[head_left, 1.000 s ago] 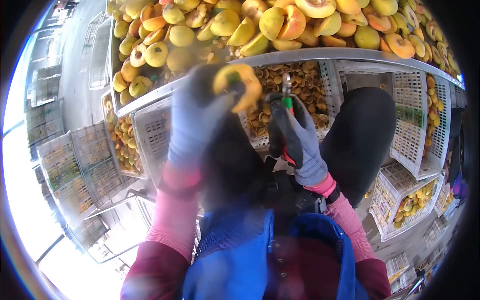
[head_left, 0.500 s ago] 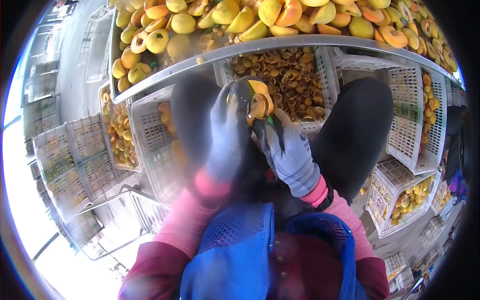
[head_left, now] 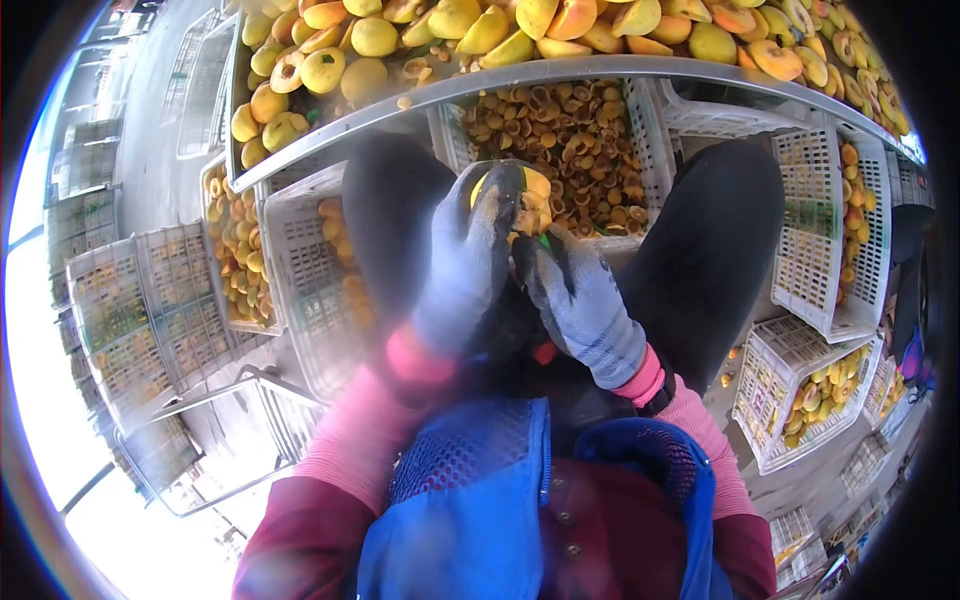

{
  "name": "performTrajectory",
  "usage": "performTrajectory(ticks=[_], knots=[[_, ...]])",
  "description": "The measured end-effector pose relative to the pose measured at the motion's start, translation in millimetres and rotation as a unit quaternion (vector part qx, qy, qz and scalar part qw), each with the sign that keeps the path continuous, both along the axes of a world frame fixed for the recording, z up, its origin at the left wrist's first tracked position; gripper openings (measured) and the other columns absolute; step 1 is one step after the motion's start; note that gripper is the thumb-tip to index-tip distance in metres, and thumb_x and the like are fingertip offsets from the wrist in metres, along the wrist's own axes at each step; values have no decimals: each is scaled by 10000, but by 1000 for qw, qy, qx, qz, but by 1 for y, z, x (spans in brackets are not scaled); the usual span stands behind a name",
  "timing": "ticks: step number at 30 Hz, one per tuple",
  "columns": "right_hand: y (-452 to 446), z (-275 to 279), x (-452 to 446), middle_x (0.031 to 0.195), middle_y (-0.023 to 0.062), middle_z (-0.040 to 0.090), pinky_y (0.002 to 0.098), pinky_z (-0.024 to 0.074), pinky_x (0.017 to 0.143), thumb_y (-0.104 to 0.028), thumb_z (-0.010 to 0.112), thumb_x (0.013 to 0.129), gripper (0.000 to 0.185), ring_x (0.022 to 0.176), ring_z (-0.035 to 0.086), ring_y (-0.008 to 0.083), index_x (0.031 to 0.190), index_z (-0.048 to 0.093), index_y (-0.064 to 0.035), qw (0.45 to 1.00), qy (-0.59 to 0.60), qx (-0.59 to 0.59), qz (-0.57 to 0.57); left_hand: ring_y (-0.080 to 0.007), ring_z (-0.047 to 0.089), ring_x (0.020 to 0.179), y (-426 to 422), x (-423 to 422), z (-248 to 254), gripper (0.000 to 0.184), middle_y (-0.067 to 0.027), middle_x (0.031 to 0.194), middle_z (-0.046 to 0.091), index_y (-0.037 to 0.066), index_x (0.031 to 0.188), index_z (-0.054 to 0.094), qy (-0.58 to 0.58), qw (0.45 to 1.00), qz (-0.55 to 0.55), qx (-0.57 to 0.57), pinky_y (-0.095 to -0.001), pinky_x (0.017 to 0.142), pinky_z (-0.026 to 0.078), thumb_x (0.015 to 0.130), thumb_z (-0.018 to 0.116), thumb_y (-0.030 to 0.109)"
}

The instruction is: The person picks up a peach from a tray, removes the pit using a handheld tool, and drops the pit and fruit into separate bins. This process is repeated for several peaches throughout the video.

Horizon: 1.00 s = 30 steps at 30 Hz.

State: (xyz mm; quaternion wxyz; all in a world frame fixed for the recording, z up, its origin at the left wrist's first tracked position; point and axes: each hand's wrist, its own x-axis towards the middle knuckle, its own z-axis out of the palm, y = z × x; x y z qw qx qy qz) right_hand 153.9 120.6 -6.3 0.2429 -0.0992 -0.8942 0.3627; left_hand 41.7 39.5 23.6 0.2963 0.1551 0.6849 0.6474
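My left hand [head_left: 477, 225], in a grey-blue glove with dark, soiled fingers, is closed around a yellow peach half [head_left: 536, 196] with its cut side turned to the right. My right hand [head_left: 580, 292], gloved alike, is closed just below the fruit on a small pitting knife [head_left: 544, 241]. Only a bit of its green handle shows between the fingers; the blade cannot be made out against the fruit. Both hands are between my knees, above the near edge of a white crate [head_left: 655, 130] of brown pits and scraps [head_left: 580, 140].
A metal-edged table [head_left: 440, 93] heaped with peach halves [head_left: 455, 18] runs across the front. White crates holding fruit stand at left [head_left: 300, 265] and right [head_left: 815, 235], with another crate [head_left: 770, 400] lower right. Stacked crates [head_left: 130, 310] and a metal frame [head_left: 215, 400] are farther left.
The curved blade that showed at the peach's centre is no longer visible; rough flesh shows there now. Both hands have shifted slightly to the right with the fruit, still held together.
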Motion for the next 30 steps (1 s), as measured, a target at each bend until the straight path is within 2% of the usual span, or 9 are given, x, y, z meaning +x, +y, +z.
performTrajectory(ticks=[2, 4, 8, 11, 17, 20, 22, 26, 30], knots=[[0, 2, 1, 692, 70, 528, 300, 412, 453, -332, 526, 928, 298, 521, 505, 188, 969, 536, -38, 818, -79, -568, 43, -139, 582, 891, -2, -7, 1, 295, -90, 990, 628, -38, 1127, 552, 47, 998, -38, -14, -264, 796, 466, 941, 491, 182], [6, 12, 1, 618, 27, 483, 257, 362, 382, -403, 486, 947, 357, 427, 437, 124, 934, 544, -52, 576, -146, -800, 83, -148, 606, 767, -4, -14, 0, 224, -105, 868, 649, -31, 1014, 585, 98, 993, -68, -12, -277, 701, 482, 910, 494, 146], [13, 26, 1, 510, -24, 370, 231, 272, 309, -501, 388, 959, 439, 344, 314, 81, 834, 529, -104, 356, -172, -903, 168, -154, 619, 792, -3, -17, -1, 238, -113, 870, 657, -33, 1036, 593, 208, 973, -99, -16, -288, 721, 491, 896, 530, 148], [4, 4, 1, 521, 0, 399, 211, 302, 265, -467, 354, 976, 435, 349, 355, 80, 867, 514, -78, 150, -63, -957, 240, -144, 581, 806, -4, -13, -3, 286, -100, 902, 623, -39, 1061, 583, 59, 992, -104, 33, -266, 744, 468, 929, 483, 193], [-2, -3, -4, 547, 0, 418, 211, 293, 263, -463, 345, 980, 434, 361, 369, 70, 869, 514, -80, 56, -32, -954, 293, -146, 572, 787, -11, -5, -18, 313, -82, 886, 606, -34, 1073, 574, 202, 977, -73, 1, -272, 731, 468, 943, 465, 229], [2, -4, -4, 544, -1, 419, 210, 299, 266, -471, 336, 980, 446, 367, 384, 68, 870, 515, -78, 203, -148, -942, 223, -190, 599, 780, -22, -15, -12, 284, -98, 863, 626, -24, 1053, 579, 161, 983, -63, -55, -285, 732, 479, 884, 526, 198], [0, -11, -7, 550, -27, 385, 224, 277, 295, -527, 367, 952, 454, 363, 327, 72, 861, 534, -115, 186, -171, -933, 258, -258, 636, 755, -30, -23, -22, 232, -114, 821, 653, 5, 1017, 597, 283, 951, -71, -100, -298, 723, 495, 803, 587, 92], [-4, -7, -7, 548, -35, 368, 231, 263, 304, -531, 383, 948, 437, 360, 305, 73, 855, 514, -124, 80, -142, -940, 300, -329, 609, 793, -55, -11, -73, 582, -219, 963, 588, -21, 1287, 366, 216, 965, -149, -19, -393, 685, 498, 777, 642, 43], [-1, 4, -6, 546, 3, 438, 215, 329, 276, -453, 314, 988, 448, 350, 390, 79, 818, 462, -65, 90, -25, -939, 332, -221, 585, 855, -38, -1, -46, 370, -117, 992, 584, 13, 1169, 471, 390, 919, -58, -25, -326, 762, 485, 889, 574, 232]])
